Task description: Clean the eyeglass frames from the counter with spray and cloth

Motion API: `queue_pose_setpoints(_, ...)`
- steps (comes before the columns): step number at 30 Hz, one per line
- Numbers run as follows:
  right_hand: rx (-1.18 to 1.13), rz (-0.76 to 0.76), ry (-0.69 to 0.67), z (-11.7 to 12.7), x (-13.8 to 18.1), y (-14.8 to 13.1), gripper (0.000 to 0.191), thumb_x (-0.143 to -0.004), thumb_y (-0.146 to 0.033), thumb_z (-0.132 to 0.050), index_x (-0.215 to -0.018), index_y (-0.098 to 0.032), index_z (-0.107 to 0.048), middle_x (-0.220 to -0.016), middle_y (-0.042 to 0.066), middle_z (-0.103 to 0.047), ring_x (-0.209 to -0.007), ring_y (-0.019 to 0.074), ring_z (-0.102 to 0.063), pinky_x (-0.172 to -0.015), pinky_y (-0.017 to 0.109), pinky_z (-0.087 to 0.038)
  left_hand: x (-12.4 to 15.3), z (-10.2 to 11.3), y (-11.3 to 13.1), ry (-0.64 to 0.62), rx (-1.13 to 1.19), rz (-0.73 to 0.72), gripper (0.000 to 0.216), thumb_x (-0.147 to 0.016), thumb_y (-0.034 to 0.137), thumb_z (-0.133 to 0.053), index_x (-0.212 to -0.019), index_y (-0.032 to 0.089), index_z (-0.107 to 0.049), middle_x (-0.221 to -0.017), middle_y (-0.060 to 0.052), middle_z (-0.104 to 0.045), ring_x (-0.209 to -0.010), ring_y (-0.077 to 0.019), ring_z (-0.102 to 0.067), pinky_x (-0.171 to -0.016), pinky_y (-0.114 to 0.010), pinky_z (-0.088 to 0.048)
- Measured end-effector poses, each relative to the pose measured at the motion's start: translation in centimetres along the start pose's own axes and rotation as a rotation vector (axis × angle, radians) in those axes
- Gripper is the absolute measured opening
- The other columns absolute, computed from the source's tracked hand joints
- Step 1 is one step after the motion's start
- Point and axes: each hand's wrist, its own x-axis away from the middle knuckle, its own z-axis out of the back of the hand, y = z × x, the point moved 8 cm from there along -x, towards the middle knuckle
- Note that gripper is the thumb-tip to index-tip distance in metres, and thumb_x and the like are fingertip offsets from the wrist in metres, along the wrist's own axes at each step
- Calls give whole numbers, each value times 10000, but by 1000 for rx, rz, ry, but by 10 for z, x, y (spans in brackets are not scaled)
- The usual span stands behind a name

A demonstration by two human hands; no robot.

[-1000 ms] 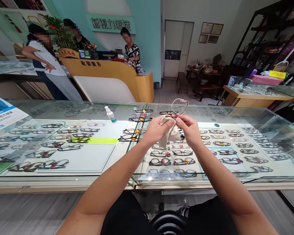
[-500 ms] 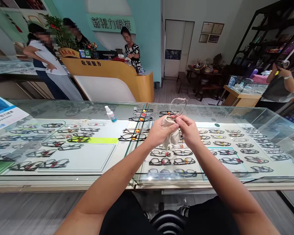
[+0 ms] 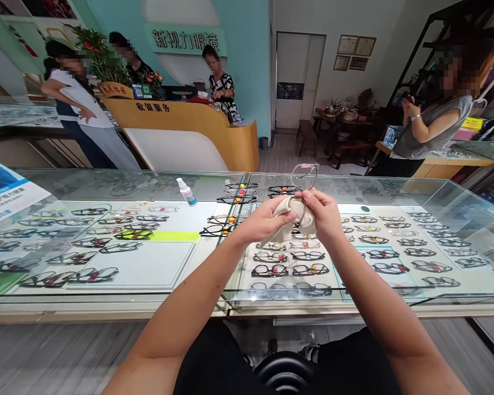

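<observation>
The cloth (image 3: 298,207) has spread wider since a moment ago; my left grip (image 3: 265,222) is closed on it, while my right grip (image 3: 326,211) pinches the glasses (image 3: 305,175) above the table (image 3: 208,189), right of the spray bottle (image 3: 187,194).

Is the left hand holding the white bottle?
No, the left hand holds a cloth, while the bottle stands apart from it on the counter.

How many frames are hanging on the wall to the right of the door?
4: top-left frame, top-right frame, bottom-left frame and bottom-right frame. More might be hidden farther right.
</observation>
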Motion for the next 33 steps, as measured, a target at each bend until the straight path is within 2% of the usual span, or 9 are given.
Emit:
queue_pose_setpoints(4,-17,-32,-39,-10,3,5,431,-797,-671,-913,-913,-256,-893,-849,24,-704,-816,192,-594,-786,348,-509,0,0,-4,154,48,-21,638,-736,600,-990,-1110,148,-737,-927,-45,-722,-791,-158,-611,-753,-278,-502)
queue_pose_setpoints(7,-44,-37,-94,-19,5,4,427,-783,-671,-929,-829,-251,-864,-864,24,-710,-861,199,-631,-835,356,-536,1,1,-7,268,110,-37,675,-702,681,-979,-1035,143,-745,-867,-43,-713,-745,-152,-595,-710,-284,-499)
queue_pose_setpoints(10,-10,-3,-111,-21,6,-3,466,-751,-677,-949,-680,-242,-795,-818,24,-690,-854,202,-635,-819,359,-546,2,7,-7,366,100,-70,680,-775,802,-867,-908,149,-730,-768,-26,-654,-678,-139,-535,-645,-286,-451)
queue_pose_setpoints(15,110,85,-58,-11,2,-15,435,-767,-684,-932,-785,-255,-857,-835,30,-736,-849,207,-645,-827,374,-535,-3,5,-7,302,5,-89,727,-912,901,-634,-831,179,-666,-700,0,-547,-648,-143,-449,-641,-304,-403)
queue_pose_setpoints(18,112,103,-3,0,-3,-17,461,-791,-696,-904,-756,-244,-824,-821,33,-730,-888,221,-670,-785,354,-505,-1,15,7,366,-135,-150,719,-938,902,-591,-769,203,-577,-737,-9,-539,-700,-163,-461,-686,-317,-409)
queue_pose_setpoints(22,31,144,38,12,-10,-21,497,-801,-685,-900,-656,-246,-718,-717,15,-639,-985,248,-711,-796,339,-480,15,44,33,507,-275,-151,693,-960,878,-581,-759,216,-538,-719,0,-506,-700,-172,-445,-690,-321,-386)
queue_pose_setpoints(26,17,133,44,15,-13,-20,492,-824,-694,-876,-685,-252,-707,-780,21,-683,-859,208,-654,-798,357,-480,41,82,53,599,-321,-89,612,-947,800,-674,-797,211,-602,-734,3,-528,-686,-163,-448,-675,-314,-371)
queue_pose_setpoints(29,1,126,15,11,-12,-20,491,-835,-687,-871,-679,-254,-700,-808,23,-700,-829,196,-625,-784,354,-484,68,119,57,720,-289,-35,570,-871,759,-775,-823,210,-631,-728,9,-537,-674,-155,-461,-642,-304,-359)
queue_pose_setpoints(33,-74,59,-120,-4,-6,-17,431,-802,-681,-913,-803,-261,-815,-912,25,-772,-853,184,-642,-780,334,-497,109,167,49,964,-139,53,441,-801,595,-855,-883,209,-658,-806,-19,-654,-803,-199,-587,-731,-324,-465)
